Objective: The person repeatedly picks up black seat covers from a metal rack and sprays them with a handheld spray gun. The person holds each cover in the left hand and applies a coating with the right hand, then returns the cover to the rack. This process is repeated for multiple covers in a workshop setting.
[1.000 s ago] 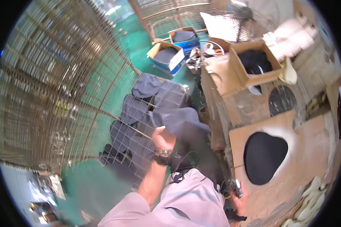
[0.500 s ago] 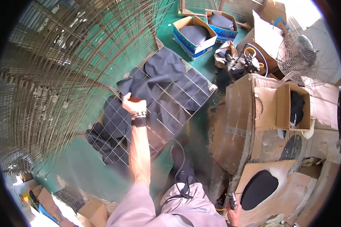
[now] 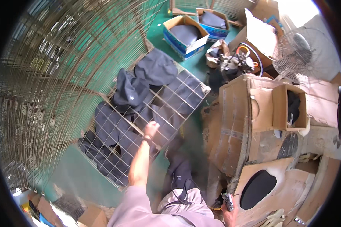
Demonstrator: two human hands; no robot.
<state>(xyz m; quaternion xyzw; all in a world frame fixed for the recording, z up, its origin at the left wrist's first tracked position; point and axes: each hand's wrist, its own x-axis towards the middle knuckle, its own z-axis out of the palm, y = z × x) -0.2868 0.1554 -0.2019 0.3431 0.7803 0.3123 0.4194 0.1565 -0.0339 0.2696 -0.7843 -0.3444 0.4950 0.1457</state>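
Observation:
A wire rack (image 3: pixel 193 92) slants across the middle, with dark grey fabric-like pieces lying on and under its grid. Two rounded pieces lie at its far end: one flat piece (image 3: pixel 155 67) and one rumpled piece (image 3: pixel 130 90). Over the near part of the grid is my left hand (image 3: pixel 150 129), bare of any dark piece. Motion blurs its fingers, so whether they grip a wire cannot be made out. Low on the right, my right hand (image 3: pixel 230 215) is closed around a small silver metal tool (image 3: pixel 229 202), beside a black rounded pad (image 3: pixel 258 189) on a cardboard sheet.
Stacked wire racks (image 3: pixel 45 90) rise along the left. Two blue-and-white boxes, a nearer box (image 3: pixel 185 36) and a farther box (image 3: pixel 213 22), hold dark pieces at the back. To the right stand a cardboard-covered bench (image 3: pixel 231 125), an open carton (image 3: pixel 280 108) and a fan (image 3: pixel 299 53).
My left hand has let go of the dark piece and moved nearer to me and rightward over the grid. That piece now rests rumpled on the rack. My right hand still holds the tool.

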